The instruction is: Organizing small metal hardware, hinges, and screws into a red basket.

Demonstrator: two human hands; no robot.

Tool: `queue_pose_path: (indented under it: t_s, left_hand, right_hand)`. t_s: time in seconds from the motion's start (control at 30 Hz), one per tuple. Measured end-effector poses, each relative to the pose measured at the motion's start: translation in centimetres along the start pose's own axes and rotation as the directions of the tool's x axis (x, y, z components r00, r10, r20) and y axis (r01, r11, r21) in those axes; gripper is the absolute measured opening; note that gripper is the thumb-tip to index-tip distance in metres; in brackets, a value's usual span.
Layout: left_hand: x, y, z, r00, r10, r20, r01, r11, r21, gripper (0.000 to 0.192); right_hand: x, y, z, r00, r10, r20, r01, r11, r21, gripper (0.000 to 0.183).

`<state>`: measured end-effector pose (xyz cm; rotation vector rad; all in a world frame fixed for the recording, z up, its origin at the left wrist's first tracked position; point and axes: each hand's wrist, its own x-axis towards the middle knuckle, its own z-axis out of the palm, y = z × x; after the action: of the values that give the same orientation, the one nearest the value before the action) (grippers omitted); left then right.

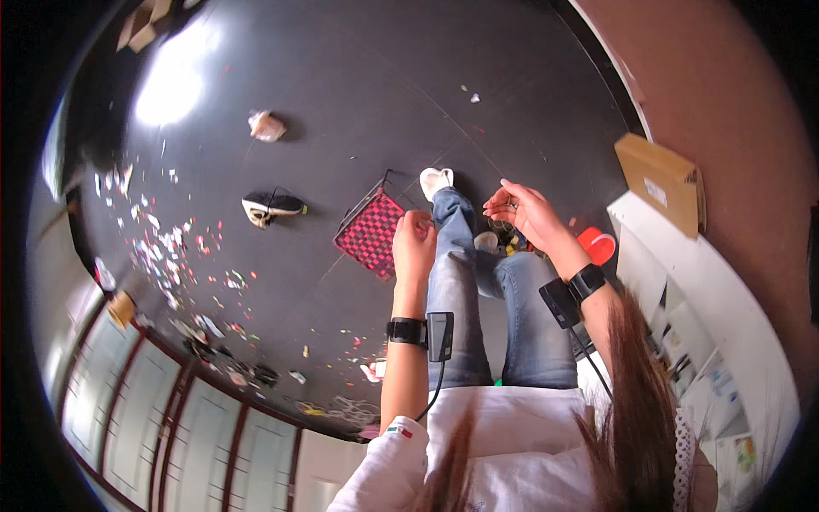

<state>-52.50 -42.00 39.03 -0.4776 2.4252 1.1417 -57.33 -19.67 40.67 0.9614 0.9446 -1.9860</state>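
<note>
My left hand [414, 245] is raised above my jeans with its fingers curled; whether anything lies inside the fingers is hidden. Close beyond it on the dark floor stands a red-and-black checkered woven seat or basket [372, 235] with a dark metal frame. My right hand [521, 210] is held out over the floor, fingers partly bent and apart, with a ring on one finger; something thin may be at the fingertips, too small to tell. Beneath it are a mixed pile of small items [515, 242] and a red plastic container [596, 246]. Both wrists wear black straps with cabled devices.
A black-and-white shoe [272, 208] and a crumpled plastic-wrapped bundle [267, 127] lie on the floor. Colourful scraps [169, 249] are scattered at the left. A cardboard box [659, 185] sits on white shelving [716, 281] at the right. Pale cord [352, 411] lies at the lower left.
</note>
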Motion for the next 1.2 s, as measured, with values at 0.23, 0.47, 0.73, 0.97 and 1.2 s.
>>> queue_pose_path:
  t_s: [0.23, 0.47, 0.73, 0.97, 1.2]
  left_hand:
    - [0.9, -2.4, -3.5, 0.979, -0.188, -0.085, 0.176, 0.976, -0.129, 0.016]
    - [3.1, -3.4, -5.5, 0.937, -0.332, -0.110, 0.318, 0.940, -0.128, 0.018]
    - [8.0, -2.0, -5.9, 0.869, -0.443, -0.219, 0.377, 0.881, -0.287, 0.016]
    - [8.8, -2.5, -3.3, 0.762, -0.570, -0.308, 0.411, 0.793, -0.450, 0.013]
    - [6.8, -4.4, -3.2, 0.670, -0.686, -0.286, 0.470, 0.689, -0.551, 0.013]
  right_hand:
    - [5.1, -2.9, 8.7, 0.985, 0.144, 0.094, -0.119, 0.966, -0.230, 0.032]
    - [8.5, -5.6, 11.7, 0.957, 0.259, 0.133, -0.191, 0.902, -0.387, 0.034]
    - [14.6, -10.0, 13.6, 0.921, 0.359, 0.150, -0.226, 0.807, -0.545, 0.035]
    - [19.4, -11.4, 14.8, 0.907, 0.412, 0.085, -0.301, 0.776, -0.554, 0.033]
    - [21.1, -10.9, 18.1, 0.873, 0.478, 0.101, -0.296, 0.682, -0.669, 0.033]
